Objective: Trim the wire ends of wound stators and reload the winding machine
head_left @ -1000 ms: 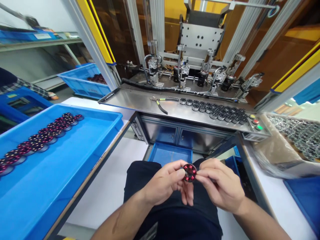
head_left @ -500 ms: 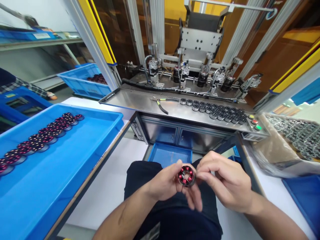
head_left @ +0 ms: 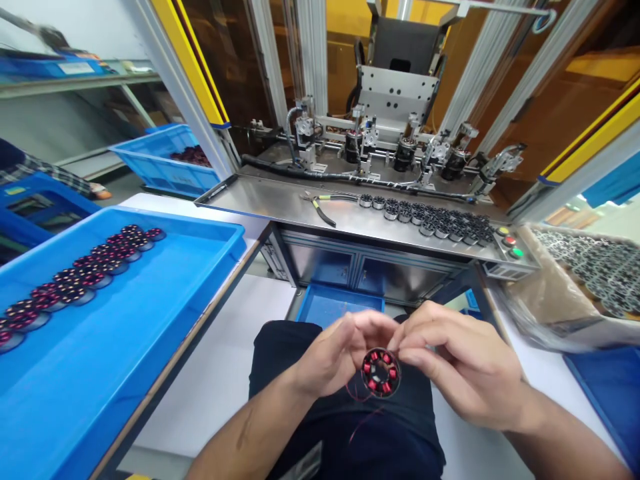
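Observation:
Over my lap I hold a small round motor stator wound with red copper coils, its open face turned toward me. My left hand curls round its left side, thumb and fingers pinched above it. My right hand grips its upper right edge with pinched fingertips. Thin red wire ends trail loose below the stator.
A blue tray on the left holds a row of wound stators. Ahead, a steel shelf carries pliers, several unwound stators and coloured buttons. The winding machine stands behind. A box of bare stators sits at right.
The stator has dropped slightly and turned its face toward me. My left fingers have risen above it, and loose wire ends now hang below.

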Available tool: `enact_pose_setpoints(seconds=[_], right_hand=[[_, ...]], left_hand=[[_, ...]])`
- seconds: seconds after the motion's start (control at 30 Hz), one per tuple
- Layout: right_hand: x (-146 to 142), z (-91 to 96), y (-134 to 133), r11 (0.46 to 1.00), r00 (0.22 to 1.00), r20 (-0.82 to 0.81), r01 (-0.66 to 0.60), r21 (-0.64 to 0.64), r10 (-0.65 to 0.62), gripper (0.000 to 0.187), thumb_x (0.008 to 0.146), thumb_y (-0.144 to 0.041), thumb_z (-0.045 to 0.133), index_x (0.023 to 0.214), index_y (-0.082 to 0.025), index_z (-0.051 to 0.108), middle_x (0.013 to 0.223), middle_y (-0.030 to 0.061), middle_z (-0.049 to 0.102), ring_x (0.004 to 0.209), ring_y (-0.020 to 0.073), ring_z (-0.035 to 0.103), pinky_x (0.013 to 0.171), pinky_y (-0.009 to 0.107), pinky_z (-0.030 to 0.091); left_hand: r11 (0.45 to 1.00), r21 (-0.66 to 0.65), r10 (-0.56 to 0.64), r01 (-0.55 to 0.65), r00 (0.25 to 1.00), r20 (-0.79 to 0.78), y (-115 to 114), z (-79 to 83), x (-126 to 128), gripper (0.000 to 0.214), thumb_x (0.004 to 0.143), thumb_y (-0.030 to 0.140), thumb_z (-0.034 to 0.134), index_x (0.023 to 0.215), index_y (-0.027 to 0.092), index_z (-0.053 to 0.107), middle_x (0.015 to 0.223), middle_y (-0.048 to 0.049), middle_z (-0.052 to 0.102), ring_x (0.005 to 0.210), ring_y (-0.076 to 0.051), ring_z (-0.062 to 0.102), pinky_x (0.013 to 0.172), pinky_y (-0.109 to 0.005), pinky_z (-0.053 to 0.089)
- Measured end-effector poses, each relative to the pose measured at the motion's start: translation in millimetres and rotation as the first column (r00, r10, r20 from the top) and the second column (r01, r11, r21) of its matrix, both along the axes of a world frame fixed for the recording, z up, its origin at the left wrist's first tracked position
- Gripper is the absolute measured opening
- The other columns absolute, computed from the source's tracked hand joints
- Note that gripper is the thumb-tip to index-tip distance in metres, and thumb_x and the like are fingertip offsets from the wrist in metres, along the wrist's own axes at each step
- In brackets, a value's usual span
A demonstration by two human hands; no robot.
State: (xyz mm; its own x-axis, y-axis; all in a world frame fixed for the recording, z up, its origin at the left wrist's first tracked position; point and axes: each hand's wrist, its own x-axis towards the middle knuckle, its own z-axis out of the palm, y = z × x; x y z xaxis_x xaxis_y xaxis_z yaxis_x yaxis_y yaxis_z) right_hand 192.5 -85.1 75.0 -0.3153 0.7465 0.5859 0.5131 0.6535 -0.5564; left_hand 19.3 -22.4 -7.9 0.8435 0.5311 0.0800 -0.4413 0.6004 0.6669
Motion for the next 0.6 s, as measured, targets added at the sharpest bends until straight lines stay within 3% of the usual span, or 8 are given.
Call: enact_pose_setpoints(seconds=[0.07,0.13,0.23,0.33,0.43,0.5,0.6], right_hand=[[2,0.3,1,1.0,1.0,0.018,-0.024,-0.003,0.024,0.01,0.092,-0.01,0.06,0.092,-0.017,0.066,0.075,0.0061,0.072,0.07,0.015,0.07,0.061,0.024,0.059],[4,-0.2,2,1.0,1.0,0.02,-0.013,0.017,0.013,0.008,0.093,-0.012,0.06,0.092,-0.017,0.067,0.076,0.0062,0.072,0.072,0.0157,0.071,0.062,0.025,0.059],[5,-1.8,3,0.999,1.0,0.026,0.015,0.052,-0.016,0.009,0.093,-0.013,0.06,0.09,-0.017,0.068,0.074,0.006,0.071,0.07,0.0162,0.07,0.063,0.027,0.059],[4,-3.2,3,0.993,0.995,0.023,0.093,0.074,-0.095,0.011,0.091,-0.01,0.06,0.088,-0.017,0.067,0.072,0.0042,0.069,0.064,0.0137,0.066,0.058,0.025,0.056],[2,-4.5,3,0.982,0.984,-0.019,0.179,0.06,-0.178,0.013,0.089,-0.005,0.062,0.084,-0.017,0.067,0.071,0.0031,0.068,0.062,0.0118,0.063,0.056,0.022,0.053],[0,-5.9,2,0.98,0.979,-0.046,0.198,0.034,-0.196,0.014,0.089,-0.005,0.062,0.081,-0.017,0.066,0.07,0.0027,0.067,0.062,0.0116,0.063,0.056,0.022,0.053],[0,-8.7,3,0.984,0.982,-0.076,0.174,0.022,-0.172,0.013,0.09,-0.008,0.061,0.082,-0.017,0.066,0.069,0.0029,0.067,0.062,0.0121,0.063,0.055,0.023,0.053]], left_hand=[[0.982,0.0,-0.188,0.189,0.981,-0.049,0,-4.0,0,0.066,0.088,0.07,0.048,0.087,0.008,0.071,0.073,-0.0127,0.072,0.061,-0.02,0.069,0.057,-0.027,0.052],[0.976,0.014,-0.219,0.219,0.975,-0.024,-1,-6.1,-1,0.056,0.09,0.063,0.053,0.092,0.009,0.069,0.07,-0.0122,0.073,0.056,-0.021,0.07,0.05,-0.025,0.05],[0.992,0.029,-0.121,0.12,0.992,0.039,-4,-4.5,-2,0.037,0.091,0.046,0.062,0.111,0.015,0.064,0.08,-0.008,0.075,0.064,-0.021,0.075,0.053,-0.023,0.055],[0.997,0.068,0.031,-0.036,0.997,0.074,-7,0.2,-1,0.032,0.09,0.032,0.068,0.119,0.023,0.06,0.098,-0.0046,0.073,0.075,-0.018,0.076,0.061,-0.023,0.059],[0.965,0.111,0.227,-0.237,0.969,0.099,-8,4.1,-1,0.034,0.078,0.017,0.079,0.106,0.027,0.062,0.119,-0.002,0.066,0.09,-0.017,0.075,0.074,-0.025,0.06],[0.929,0.118,0.339,-0.351,0.934,0.109,-9,4.9,0,0.037,0.07,0.01,0.084,0.095,0.025,0.061,0.121,0.0,0.064,0.099,-0.019,0.073,0.084,-0.027,0.059],[0.909,0.127,0.387,-0.397,0.917,0.099,-10,4.3,2,0.047,0.062,0.009,0.089,0.098,0.025,0.063,0.115,-0.0012,0.068,0.108,-0.022,0.07,0.089,-0.028,0.057]])
